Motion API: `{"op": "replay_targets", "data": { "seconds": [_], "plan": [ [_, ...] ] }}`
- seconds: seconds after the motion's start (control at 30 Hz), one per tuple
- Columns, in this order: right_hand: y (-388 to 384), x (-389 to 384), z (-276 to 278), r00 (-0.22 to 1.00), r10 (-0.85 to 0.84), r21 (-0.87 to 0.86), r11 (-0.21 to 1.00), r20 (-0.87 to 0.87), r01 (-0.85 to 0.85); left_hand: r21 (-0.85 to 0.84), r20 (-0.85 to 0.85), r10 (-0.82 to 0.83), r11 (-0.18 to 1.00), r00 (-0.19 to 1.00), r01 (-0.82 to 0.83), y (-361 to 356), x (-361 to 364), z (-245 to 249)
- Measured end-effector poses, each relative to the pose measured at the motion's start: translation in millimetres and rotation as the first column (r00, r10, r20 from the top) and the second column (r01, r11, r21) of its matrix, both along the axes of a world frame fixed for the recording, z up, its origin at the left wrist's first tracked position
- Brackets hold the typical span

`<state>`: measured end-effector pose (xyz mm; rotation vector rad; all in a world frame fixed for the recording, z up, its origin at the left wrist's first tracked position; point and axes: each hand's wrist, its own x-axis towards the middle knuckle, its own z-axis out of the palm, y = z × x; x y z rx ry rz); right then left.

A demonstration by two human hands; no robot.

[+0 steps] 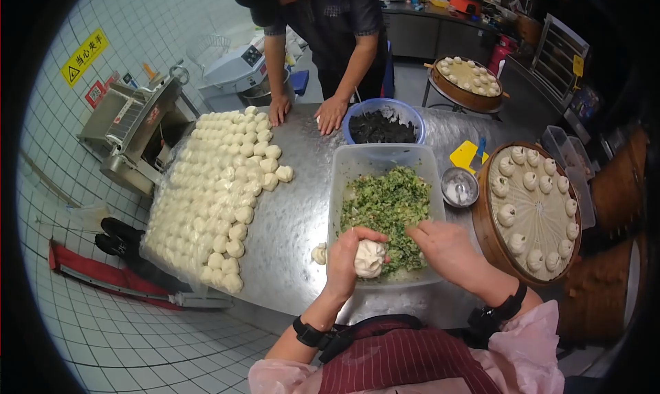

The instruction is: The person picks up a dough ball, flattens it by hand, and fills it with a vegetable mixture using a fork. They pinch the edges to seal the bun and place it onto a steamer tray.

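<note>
My left hand [347, 260] holds a pleated white bun [370, 258] over the near left part of a clear plastic tub [335, 201]. Chopped green filling [385, 205] lies in the tub. Above the filling's right side is my right hand [440, 246], its fingers bent down and together; their tips are partly hidden, and what they hold, if anything, is too small to name. A small lump of dough [319, 254] rests on the metal table [285, 222], just left of the tub.
Many dough balls [220, 194] cover the table's left side, partly under plastic. A round steamer [481, 222] with buns stands right, beside a metal bowl [460, 187] and yellow scraper [468, 156]. Across the table, a co-worker [330, 36] leans over near a blue-rimmed bowl [383, 105].
</note>
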<state>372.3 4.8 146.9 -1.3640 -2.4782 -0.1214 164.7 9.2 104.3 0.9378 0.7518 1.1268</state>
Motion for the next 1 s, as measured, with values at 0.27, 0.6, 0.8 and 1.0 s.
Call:
{"op": "replay_targets", "data": {
  "seconds": [0.27,0.6,0.8,1.0],
  "plan": [
    [-8,-23,28,0.879,0.067,-0.057,0.993,-0.472,-0.106,0.002,-0.115,0.030,1.000,0.993,-0.030,6,4,-8],
    [-5,-37,24,0.903,0.169,-0.024,0.981,-0.395,-0.194,-0.023,-0.267,-0.082,0.997,0.960,0.079,11,2,0],
    [0,-37,24,0.908,0.166,-0.096,0.971,-0.385,-0.218,-0.034,-0.304,-0.160,0.987,0.939,0.157,14,0,0],
    [4,-37,12,0.926,0.177,-0.097,0.971,-0.334,-0.220,-0.105,-0.303,-0.180,0.982,0.936,0.155,20,2,-9]
  ]
}}
